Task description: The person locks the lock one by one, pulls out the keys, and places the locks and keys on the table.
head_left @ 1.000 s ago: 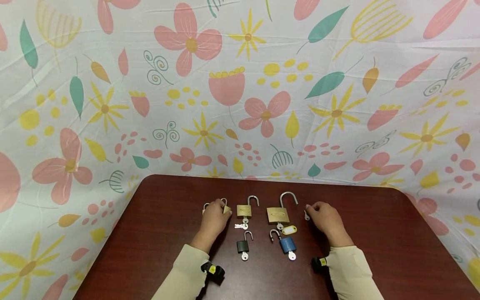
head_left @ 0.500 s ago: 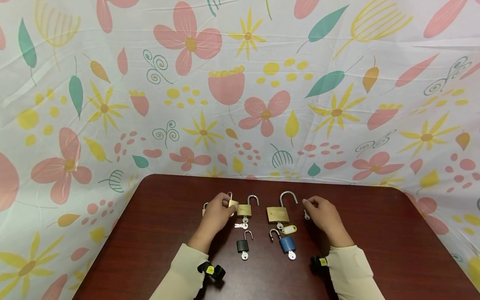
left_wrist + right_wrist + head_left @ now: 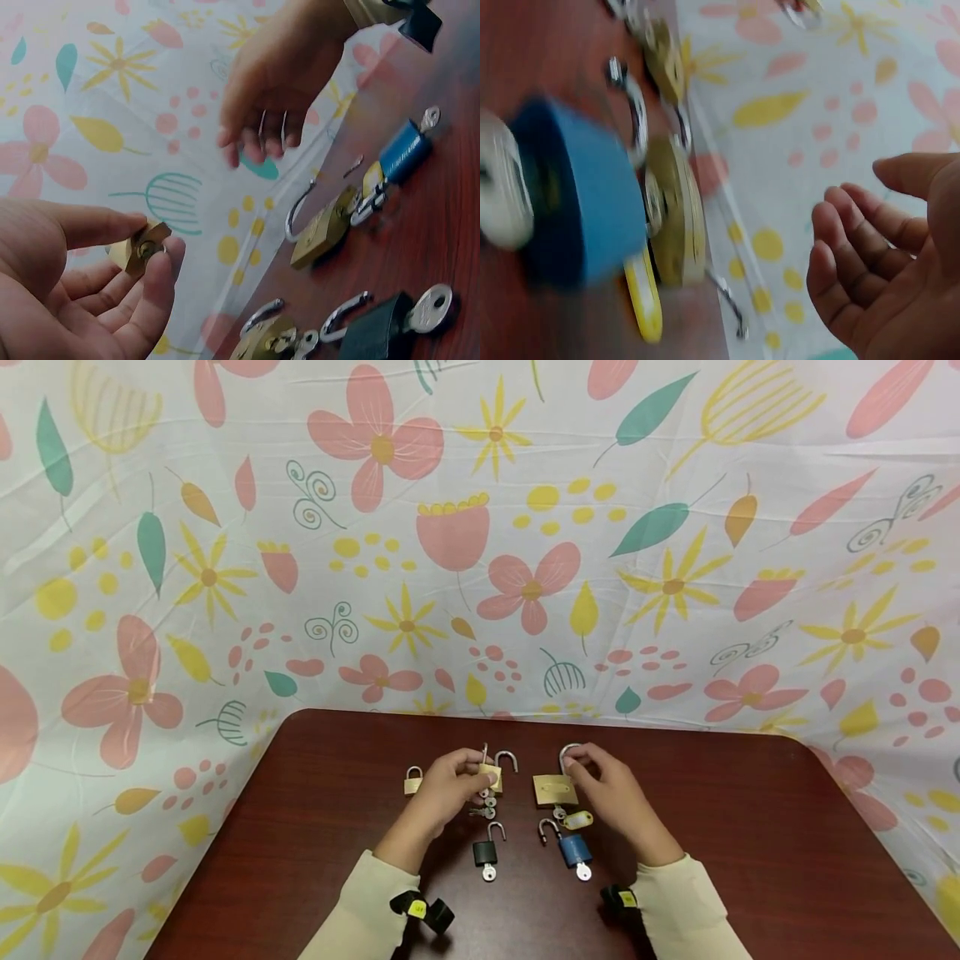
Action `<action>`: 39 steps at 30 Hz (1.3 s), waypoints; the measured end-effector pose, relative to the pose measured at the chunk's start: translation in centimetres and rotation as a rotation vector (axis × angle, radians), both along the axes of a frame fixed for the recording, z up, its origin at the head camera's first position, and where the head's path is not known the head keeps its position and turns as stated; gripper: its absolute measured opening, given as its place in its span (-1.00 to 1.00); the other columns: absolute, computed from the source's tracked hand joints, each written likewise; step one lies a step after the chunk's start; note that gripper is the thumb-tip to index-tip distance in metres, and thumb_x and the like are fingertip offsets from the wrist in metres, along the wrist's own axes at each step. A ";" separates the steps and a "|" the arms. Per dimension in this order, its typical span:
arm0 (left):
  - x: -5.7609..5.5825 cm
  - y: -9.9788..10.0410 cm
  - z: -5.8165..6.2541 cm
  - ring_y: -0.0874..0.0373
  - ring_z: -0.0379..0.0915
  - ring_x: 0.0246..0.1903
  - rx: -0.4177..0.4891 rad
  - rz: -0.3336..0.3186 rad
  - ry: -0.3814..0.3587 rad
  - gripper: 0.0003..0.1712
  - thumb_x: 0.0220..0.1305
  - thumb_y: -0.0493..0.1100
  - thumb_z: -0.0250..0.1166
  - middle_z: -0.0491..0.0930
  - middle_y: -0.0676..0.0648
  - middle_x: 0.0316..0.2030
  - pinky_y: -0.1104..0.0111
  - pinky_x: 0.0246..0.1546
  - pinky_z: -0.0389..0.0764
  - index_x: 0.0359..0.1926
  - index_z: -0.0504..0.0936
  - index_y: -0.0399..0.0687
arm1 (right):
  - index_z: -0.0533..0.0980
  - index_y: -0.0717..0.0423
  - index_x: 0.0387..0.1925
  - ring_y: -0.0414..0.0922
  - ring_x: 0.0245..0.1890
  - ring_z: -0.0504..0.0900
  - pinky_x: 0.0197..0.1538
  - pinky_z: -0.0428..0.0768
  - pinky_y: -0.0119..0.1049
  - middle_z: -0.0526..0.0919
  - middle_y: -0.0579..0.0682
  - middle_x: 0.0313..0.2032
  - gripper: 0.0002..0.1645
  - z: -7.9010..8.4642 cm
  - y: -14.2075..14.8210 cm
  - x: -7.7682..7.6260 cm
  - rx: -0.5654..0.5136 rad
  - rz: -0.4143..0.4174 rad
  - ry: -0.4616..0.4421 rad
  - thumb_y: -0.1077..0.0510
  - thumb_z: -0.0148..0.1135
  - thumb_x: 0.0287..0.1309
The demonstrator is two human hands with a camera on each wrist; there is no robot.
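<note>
My left hand (image 3: 450,789) pinches a small brass padlock (image 3: 139,251) between thumb and fingers, its keyhole end showing in the left wrist view. In the head view this lock overlaps a medium brass padlock (image 3: 262,341), whose shackle is swung open. The right hand (image 3: 611,789) holds nothing; its fingers are loosely bent, with thumb apart, in the right wrist view (image 3: 885,255). It hovers beside the large brass padlock (image 3: 555,791), overlapping that lock's raised shackle. A key with a yellow tag (image 3: 578,820) hangs at the large lock's bottom.
Nearer me lie a black padlock (image 3: 485,853) and a blue padlock (image 3: 576,850), both with shackles open and keys inserted. A small brass padlock (image 3: 413,782) sits at the left. A loose key (image 3: 352,166) lies beyond the large lock. The flowered cloth (image 3: 480,568) hangs behind the table.
The left hand has lifted the small brass padlock and carried it right, uncovering the one at far left. The right hand has left the loose key and moved left toward the large padlock.
</note>
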State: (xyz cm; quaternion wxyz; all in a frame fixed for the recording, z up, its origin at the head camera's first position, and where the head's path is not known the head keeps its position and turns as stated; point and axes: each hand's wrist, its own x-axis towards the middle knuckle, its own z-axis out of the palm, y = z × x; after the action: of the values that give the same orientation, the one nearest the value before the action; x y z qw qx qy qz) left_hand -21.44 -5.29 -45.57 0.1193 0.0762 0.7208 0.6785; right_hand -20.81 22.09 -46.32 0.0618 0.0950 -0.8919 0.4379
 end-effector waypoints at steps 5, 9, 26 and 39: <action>0.4 0.4 0.3 0.12 0.69 -0.32 0.067 -0.100 -0.060 -0.58 0.27 -0.30 0.34 0.63 -0.10 -0.20 0.29 -0.27 0.68 0.13 0.54 -0.37 | 0.54 -0.11 0.12 -0.03 -0.21 0.63 -0.23 0.58 -0.36 0.67 0.08 -0.13 -0.70 0.3 -2.0 0.7 -0.066 0.100 -0.006 -0.06 0.13 0.47; 0.9 0.7 0.4 0.19 0.66 -0.34 0.102 -0.171 -0.089 -0.55 0.25 -0.33 0.34 0.65 -0.04 -0.23 0.34 -0.29 0.66 0.13 0.51 -0.40 | 0.46 -0.14 0.28 0.00 -0.01 0.64 -0.09 0.62 -0.31 0.66 0.04 0.05 -0.59 0.4 -3.3 1.2 -0.118 0.194 -0.010 -0.05 0.12 0.48; 1.4 1.7 -0.1 0.29 0.64 -0.34 0.098 -0.248 -0.087 -0.60 0.22 -0.34 0.35 0.68 0.03 -0.23 0.39 -0.23 0.65 0.08 0.60 -0.38 | 0.33 0.05 0.44 -0.30 0.20 0.56 0.14 0.60 -0.32 0.50 0.20 0.32 -0.49 0.5 -4.3 1.7 -0.338 0.430 -0.102 0.09 -0.04 0.56; 1.5 1.9 -0.2 0.27 0.63 -0.28 0.040 -0.199 -0.062 -0.65 0.19 -0.31 0.40 0.73 -0.05 -0.17 0.11 -0.03 0.68 0.02 0.66 -0.31 | 0.53 0.03 0.27 -0.23 0.06 0.65 0.01 0.66 -0.37 0.67 0.04 0.11 -0.61 0.3 -4.3 1.9 -0.235 0.288 0.035 0.14 0.10 0.49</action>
State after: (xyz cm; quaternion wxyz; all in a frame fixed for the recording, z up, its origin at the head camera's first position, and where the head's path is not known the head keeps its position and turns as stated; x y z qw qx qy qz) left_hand -19.95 -3.42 -45.76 0.2070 0.1286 0.6920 0.6795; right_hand -18.92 17.78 -46.01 0.0246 0.2216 -0.8106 0.5415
